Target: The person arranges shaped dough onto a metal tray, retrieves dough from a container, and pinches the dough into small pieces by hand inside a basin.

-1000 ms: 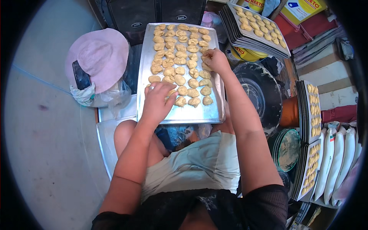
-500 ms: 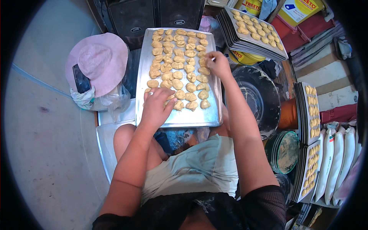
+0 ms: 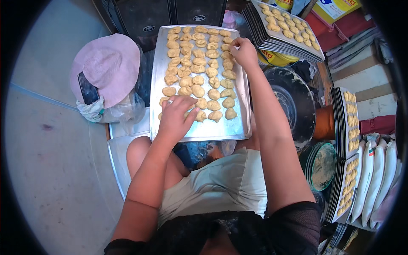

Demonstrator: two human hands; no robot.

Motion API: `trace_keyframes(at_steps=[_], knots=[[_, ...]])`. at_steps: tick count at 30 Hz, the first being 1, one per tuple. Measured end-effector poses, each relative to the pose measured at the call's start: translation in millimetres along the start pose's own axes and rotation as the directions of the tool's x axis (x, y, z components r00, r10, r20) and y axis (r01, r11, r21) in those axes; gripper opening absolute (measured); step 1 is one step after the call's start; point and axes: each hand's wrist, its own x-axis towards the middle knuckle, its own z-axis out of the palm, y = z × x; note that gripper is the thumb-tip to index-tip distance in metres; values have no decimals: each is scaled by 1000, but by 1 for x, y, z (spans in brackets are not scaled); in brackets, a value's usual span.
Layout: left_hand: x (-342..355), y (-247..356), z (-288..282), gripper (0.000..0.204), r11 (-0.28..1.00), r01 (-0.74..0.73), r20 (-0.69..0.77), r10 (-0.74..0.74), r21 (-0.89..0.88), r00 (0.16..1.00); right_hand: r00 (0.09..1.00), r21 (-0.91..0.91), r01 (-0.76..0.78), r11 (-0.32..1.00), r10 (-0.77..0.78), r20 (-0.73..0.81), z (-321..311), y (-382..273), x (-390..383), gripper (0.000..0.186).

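Observation:
A metal tray (image 3: 202,131) lies across my lap, covered with several rows of yellow dough pieces (image 3: 197,90). My left hand (image 3: 177,114), with a ring on one finger, rests over dough pieces at the lower left of the tray, fingers apart. At the upper right edge, my right hand (image 3: 243,53) has its fingers curled together beside the end column of dough (image 3: 228,63); whatever is between them is hidden.
Left lie a pink hat (image 3: 104,72), dark phone (image 3: 87,88) and plastic bag. Right are stacked dough trays (image 3: 289,29), more stacks (image 3: 350,121), a black basin (image 3: 289,106), green round containers (image 3: 321,165) and white sacks (image 3: 374,182). Black panels (image 3: 144,17) stand behind.
My right hand has shifted up along the tray's right edge. My left hand stays over the lower-left dough; the view has shifted slightly.

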Motion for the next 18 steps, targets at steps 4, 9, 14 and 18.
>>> trace_keyframes(at_steps=[4,9,14,18], knots=[[-6,-3,-8,23,999,3,-33,-2,38,999,928,137,139,981,-178,327,-21,-25,-74,22],[-8,0,-2,22,999,-37,-35,36,-29,999,945,98,191,977,-210,251,-22,-8,-113,18],[-12,5,1,22,999,-33,-26,32,-23,999,850,110,433,895,-446,280,-31,-4,-135,19],[-20,5,6,25,999,-35,35,34,20,999,903,84,406,910,-413,113,-35,-14,-158,16]])
